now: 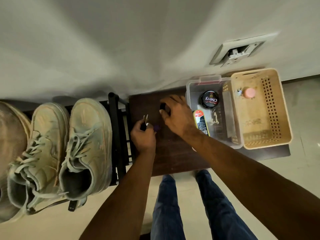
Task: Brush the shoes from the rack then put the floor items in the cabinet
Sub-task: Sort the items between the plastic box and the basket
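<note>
A pair of pale, dusty sneakers (72, 149) stands on the black shoe rack (117, 135) at the left. My left hand (142, 135) grips a small dark item with metal prongs sticking up, perhaps keys (145, 121). My right hand (176, 115) curls over a small black round object (163, 107) on the dark wooden cabinet top (173, 153). A clear plastic box (214, 115) to the right holds a black Cherry polish tin (209, 99) and a yellow polish bottle (200, 122).
A beige perforated basket (263, 108) with a pink-capped item (249, 92) sits right of the clear box. A wall socket (237, 52) is above on the white wall. Another brown shoe (10, 135) is at the far left. My legs stand on the pale floor tiles below.
</note>
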